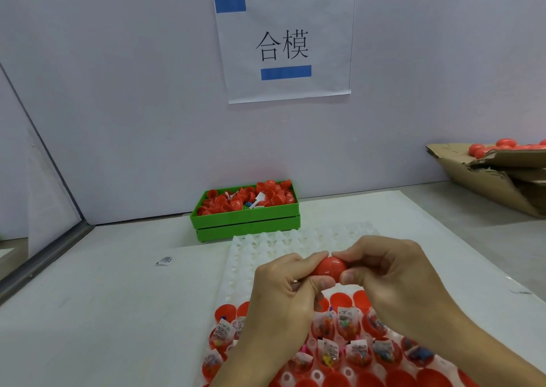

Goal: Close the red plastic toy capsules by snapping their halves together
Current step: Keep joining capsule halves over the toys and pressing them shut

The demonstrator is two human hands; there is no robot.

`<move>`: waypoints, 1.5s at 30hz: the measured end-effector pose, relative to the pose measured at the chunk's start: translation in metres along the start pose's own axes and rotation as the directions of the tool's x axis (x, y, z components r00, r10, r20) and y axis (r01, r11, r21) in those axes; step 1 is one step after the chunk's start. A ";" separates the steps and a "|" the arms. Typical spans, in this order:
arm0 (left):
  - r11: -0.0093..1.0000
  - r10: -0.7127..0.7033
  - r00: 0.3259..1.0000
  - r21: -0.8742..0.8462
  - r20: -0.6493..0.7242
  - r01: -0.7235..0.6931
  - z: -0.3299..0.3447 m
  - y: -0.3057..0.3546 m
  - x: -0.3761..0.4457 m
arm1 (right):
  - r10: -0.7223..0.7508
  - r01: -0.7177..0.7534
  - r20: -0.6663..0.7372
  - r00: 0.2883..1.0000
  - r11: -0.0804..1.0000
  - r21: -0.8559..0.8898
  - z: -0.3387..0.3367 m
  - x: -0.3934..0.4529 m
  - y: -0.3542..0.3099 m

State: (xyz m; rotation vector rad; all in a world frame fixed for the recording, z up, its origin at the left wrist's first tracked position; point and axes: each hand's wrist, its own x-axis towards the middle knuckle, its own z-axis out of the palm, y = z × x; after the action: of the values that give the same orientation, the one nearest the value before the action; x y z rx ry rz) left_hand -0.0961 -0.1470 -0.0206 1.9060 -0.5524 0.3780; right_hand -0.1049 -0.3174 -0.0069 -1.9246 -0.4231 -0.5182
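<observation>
Red capsule [330,267] held mid-air above the white tray [260,247], left hand [280,289] & right hand [387,271] each pinching one half, grip clenched from both ends, prob. to press the seam shut. Filled halves [328,354] wait below.

We see both forearms entering from six o'clock, angled inward, hands meeting at frame centre. Left hand [280,286]: back toward us, fingers curled, thumb and forefinger tips pointing to three o'clock, pinching. Right hand [390,271]: knuckles up, fingers curled, thumb and forefinger tips pointing to nine o'clock, pinching. The two grips face each other, forefinger tips nearly touching. Wrists raised, bare.
</observation>
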 end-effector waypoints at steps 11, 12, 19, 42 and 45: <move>0.998 0.014 1.000 0.056 0.001 -0.014 0.002 -0.002 -0.001 | -0.066 0.070 0.038 0.997 0.993 -0.099 -0.004 0.002 0.002; 0.999 0.011 1.000 0.052 0.000 -0.011 0.003 -0.002 -0.001 | -0.060 0.063 0.044 0.997 0.994 -0.091 -0.004 0.002 0.002; 1.000 -0.021 0.999 0.002 -0.025 0.021 0.002 -0.002 0.000 | -0.038 0.040 0.040 0.998 0.999 -0.038 -0.008 0.004 0.004; 0.997 0.028 0.999 0.073 -0.038 -0.025 0.003 0.001 -0.002 | 0.011 -0.011 0.007 1.000 1.000 0.000 0.000 0.000 0.002; 0.995 0.044 0.999 0.095 -0.031 -0.041 0.003 0.000 -0.002 | -0.007 0.008 0.006 1.000 0.999 -0.032 0.001 -0.001 0.000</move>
State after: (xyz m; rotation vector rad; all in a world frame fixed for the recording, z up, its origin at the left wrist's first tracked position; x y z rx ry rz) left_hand -0.0980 -0.1494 -0.0228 1.9771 -0.5622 0.4696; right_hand -0.1053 -0.3164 -0.0074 -1.9560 -0.4282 -0.5272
